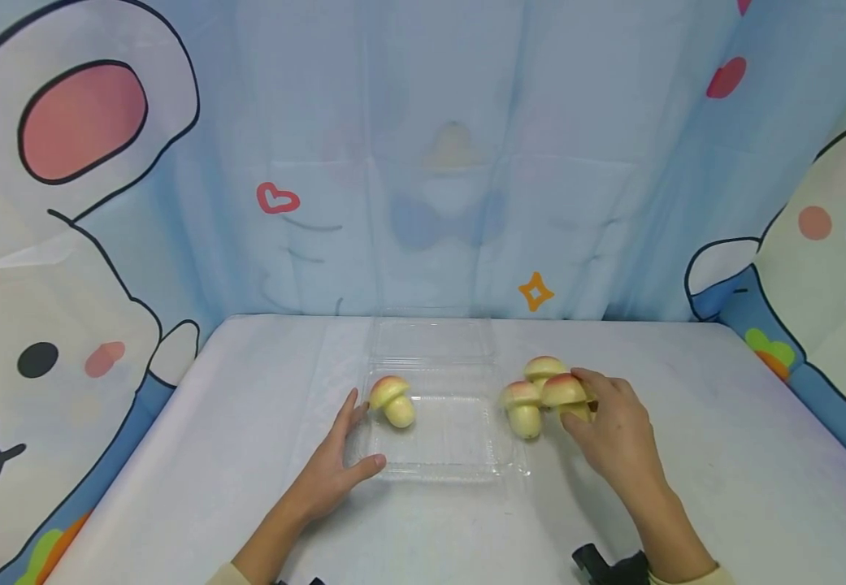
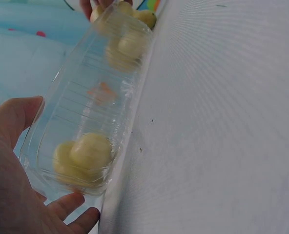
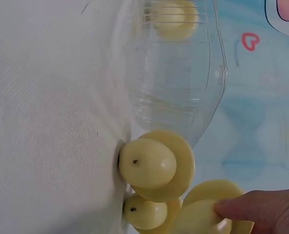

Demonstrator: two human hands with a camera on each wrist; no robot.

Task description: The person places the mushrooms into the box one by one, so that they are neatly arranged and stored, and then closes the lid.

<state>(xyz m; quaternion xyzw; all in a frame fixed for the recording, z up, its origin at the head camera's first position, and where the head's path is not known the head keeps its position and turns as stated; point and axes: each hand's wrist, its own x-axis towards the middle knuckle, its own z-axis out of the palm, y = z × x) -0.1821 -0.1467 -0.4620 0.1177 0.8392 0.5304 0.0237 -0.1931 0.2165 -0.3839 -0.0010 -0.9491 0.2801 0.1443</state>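
A toy mushroom with a red-and-yellow cap and pale stem [image 1: 393, 402] lies in the left part of a clear plastic container [image 1: 459, 443]. My left hand [image 1: 327, 475] is at the container's left side, thumb and fingers spread along its edge; in the left wrist view the thumb [image 2: 25, 112] is against the rim. To the right of the container my right hand [image 1: 616, 431] pinches another toy mushroom [image 3: 203, 217] between thumb and fingers. Beside it stand two similar mushrooms, a nearer one [image 3: 149, 163] close to the container and one behind [image 1: 543, 367].
The container's clear lid [image 1: 430, 337] lies folded back on the far side. A white cloth [image 1: 247, 406] covers the table. Behind hangs a blue curtain [image 1: 430, 162] with cartoon animals. A black device [image 1: 613, 565] is on the right wrist.
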